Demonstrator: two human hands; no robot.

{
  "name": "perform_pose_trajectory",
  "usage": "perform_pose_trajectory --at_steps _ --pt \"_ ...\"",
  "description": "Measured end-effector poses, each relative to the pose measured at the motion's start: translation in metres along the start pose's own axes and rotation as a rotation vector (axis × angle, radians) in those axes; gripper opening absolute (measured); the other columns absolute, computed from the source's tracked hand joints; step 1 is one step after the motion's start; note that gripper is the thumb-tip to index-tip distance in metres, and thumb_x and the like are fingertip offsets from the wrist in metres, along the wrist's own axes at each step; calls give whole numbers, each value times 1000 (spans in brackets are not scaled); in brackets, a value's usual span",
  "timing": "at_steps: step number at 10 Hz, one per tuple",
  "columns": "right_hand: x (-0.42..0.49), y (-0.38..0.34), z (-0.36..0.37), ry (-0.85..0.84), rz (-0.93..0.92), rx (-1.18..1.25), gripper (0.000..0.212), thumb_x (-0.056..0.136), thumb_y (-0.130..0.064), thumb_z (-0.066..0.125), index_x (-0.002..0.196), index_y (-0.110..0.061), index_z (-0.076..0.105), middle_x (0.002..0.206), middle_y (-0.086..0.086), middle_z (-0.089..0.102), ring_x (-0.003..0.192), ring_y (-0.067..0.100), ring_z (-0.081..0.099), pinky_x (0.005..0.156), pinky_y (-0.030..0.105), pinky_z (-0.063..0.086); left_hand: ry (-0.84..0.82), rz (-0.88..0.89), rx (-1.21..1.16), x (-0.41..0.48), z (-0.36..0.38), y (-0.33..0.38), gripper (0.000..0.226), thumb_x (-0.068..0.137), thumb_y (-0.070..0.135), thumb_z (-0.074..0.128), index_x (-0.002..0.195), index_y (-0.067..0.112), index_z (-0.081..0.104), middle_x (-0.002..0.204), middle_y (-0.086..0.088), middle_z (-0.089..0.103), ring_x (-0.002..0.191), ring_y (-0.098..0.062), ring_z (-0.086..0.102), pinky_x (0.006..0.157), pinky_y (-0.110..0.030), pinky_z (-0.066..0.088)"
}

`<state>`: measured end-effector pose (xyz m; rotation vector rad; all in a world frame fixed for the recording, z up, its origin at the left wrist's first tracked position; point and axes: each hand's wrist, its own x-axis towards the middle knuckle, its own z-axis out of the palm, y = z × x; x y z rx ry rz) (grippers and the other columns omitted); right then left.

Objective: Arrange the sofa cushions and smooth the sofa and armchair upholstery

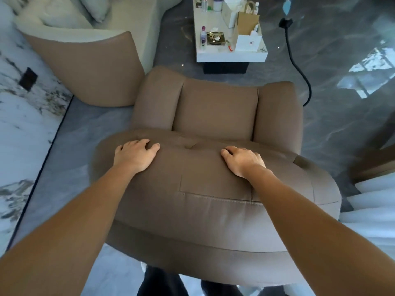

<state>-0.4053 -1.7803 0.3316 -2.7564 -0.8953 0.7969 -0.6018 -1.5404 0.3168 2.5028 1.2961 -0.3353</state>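
A person leans over the back of a brown armchair [213, 167] at centre frame, left hand [134, 155] and right hand [242, 161] pressed flat on its top, fingers curled loosely, clamped on nothing. The pale sofa [89, 24] sits upper left. Pushing hard could likely shove the chair toward the cluttered coffee table [230, 55] or catch the black cable [299, 69] at right.

Dark glossy floor [342, 129] carries the brown armchair [215, 116], the sofa [89, 71] and a white bench [230, 55] — on the bench: bottle [203, 36], paper bag [248, 23], boxes.
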Motion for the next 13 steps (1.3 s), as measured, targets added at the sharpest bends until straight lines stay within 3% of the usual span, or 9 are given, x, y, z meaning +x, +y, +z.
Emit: perform_pose_trajectory --at_steps 2,4,7,9,11,12,13 --pt "-1 48 -19 -22 -8 -77 59 92 -61 18 136 -35 49 141 5 55 132 27 43 112 45 18 6 -59 -86 -25 15 36 73 84 71 23 139 31 48 143 -2 51 131 -27 42 110 -48 27" --pt "-17 61 -18 -18 21 -110 93 71 -82 10 146 -34 36 154 0 38 143 26 23 114 54 1 4 -46 -129 -43 33 63 71 81 74 21 138 40 46 145 4 48 135 -25 37 111 -48 21" --pt "-31 69 -10 -8 38 -123 92 73 -83 11 148 -33 32 155 2 36 144 27 20 115 55 -2 -5 -33 -157 -63 41 67 65 85 71 24 138 41 45 146 3 48 136 -24 36 114 -47 19" --pt "-35 59 -26 -88 63 -195 78 83 -75 18 145 -31 37 150 5 42 139 30 31 112 55 14 -82 -4 -140 -80 20 65 62 93 63 27 143 30 40 148 -3 45 135 -29 38 110 -46 29" --pt "-34 16 -60 -146 71 -279 57 92 -52 34 131 -16 54 135 12 53 125 36 44 92 44 39 -170 69 -40 -82 -24 76 49 96 48 39 134 19 51 138 -10 52 122 -31 49 101 -44 42" --pt "-36 -10 -80 -162 23 -317 52 94 -45 42 133 -11 52 137 14 52 121 37 49 93 42 44 -215 84 39 -81 -50 80 45 95 43 45 133 19 54 138 -10 52 121 -32 50 101 -43 42" --pt "-43 -44 -107 -199 -31 -285 49 93 -38 48 133 -10 51 136 12 53 114 36 56 99 44 46 -227 64 49 -81 -75 74 39 95 40 45 117 13 63 119 -11 60 106 -33 57 95 -45 47"
